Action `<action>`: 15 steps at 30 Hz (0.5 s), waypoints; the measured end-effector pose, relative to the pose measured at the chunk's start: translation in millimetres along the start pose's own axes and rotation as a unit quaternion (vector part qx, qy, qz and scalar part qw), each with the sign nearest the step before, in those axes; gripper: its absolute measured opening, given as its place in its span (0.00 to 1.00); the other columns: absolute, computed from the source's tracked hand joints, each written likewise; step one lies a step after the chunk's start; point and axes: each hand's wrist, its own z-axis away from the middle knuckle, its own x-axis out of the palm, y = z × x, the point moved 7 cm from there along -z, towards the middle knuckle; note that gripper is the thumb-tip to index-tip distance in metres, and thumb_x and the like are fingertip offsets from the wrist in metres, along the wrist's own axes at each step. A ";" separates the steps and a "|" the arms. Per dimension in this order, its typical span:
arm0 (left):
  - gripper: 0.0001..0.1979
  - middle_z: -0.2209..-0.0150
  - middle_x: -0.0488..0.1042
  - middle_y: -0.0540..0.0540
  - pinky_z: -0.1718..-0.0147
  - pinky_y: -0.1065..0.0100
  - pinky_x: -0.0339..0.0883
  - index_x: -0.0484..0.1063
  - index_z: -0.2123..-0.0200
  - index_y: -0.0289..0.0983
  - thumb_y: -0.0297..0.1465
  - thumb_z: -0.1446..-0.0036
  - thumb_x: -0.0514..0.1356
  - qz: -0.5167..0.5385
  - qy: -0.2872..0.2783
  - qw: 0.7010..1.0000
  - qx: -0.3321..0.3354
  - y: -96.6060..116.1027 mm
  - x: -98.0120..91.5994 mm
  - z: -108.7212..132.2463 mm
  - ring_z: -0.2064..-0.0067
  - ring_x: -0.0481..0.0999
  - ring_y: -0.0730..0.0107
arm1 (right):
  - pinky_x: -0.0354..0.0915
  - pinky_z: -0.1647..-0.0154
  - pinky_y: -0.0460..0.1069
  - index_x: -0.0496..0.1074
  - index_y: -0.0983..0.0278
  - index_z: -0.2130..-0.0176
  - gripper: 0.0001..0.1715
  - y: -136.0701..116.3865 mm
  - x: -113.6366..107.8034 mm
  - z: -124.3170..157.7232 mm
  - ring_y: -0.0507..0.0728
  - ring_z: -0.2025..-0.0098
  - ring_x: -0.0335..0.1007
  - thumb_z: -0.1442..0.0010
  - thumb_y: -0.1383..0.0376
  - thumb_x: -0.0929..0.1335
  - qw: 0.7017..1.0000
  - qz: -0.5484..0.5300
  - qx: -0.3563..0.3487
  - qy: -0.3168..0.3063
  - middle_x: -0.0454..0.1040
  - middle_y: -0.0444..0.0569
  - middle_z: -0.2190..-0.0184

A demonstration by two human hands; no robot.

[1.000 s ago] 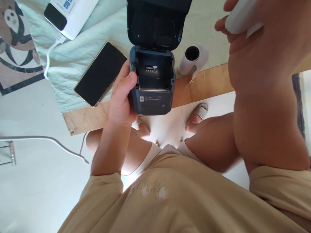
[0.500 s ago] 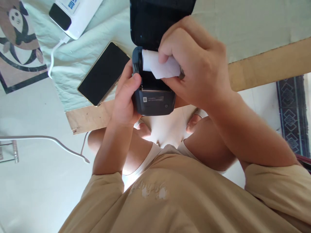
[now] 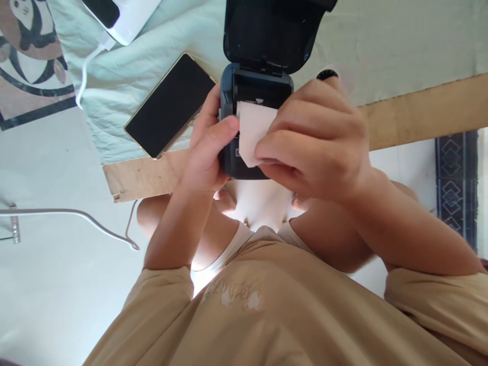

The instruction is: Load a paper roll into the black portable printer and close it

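Observation:
A small dark label printer [image 3: 227,96] is gripped along its left side by my left hand [image 3: 209,142], thumb on top. Its black lid [image 3: 270,38] is swung up and away, so part of the inner bay shows. My right hand [image 3: 316,137] pinches a roll of white paper [image 3: 253,129] between thumb and fingers. The roll is over the printer's near part, covering some of its front face. Part of the roll is hidden behind my right fingers.
Left of the printer a phone [image 3: 170,104] lies on the pale green cloth [image 3: 396,46]. A white device [image 3: 129,20] with a cable [image 3: 84,76] is farther back. A small round black object [image 3: 327,74] shows behind my right hand. The wooden table edge [image 3: 419,112] runs nearest my body.
My right hand has drawn the paper roll out of the printer's bay and towards me. The printer and its lid have shifted slightly right.

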 end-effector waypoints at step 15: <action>0.30 0.55 0.72 0.44 0.60 0.62 0.68 0.67 0.47 0.41 0.37 0.56 0.67 -0.066 0.015 0.998 0.001 -1.9 -3.3 6.4 0.57 0.73 0.59 | 0.63 0.73 0.45 0.66 0.64 0.47 0.22 69.8 -15.4 19.3 0.45 0.74 0.67 0.37 0.57 0.63 0.951 -0.152 0.246 0.108 0.71 0.43 0.68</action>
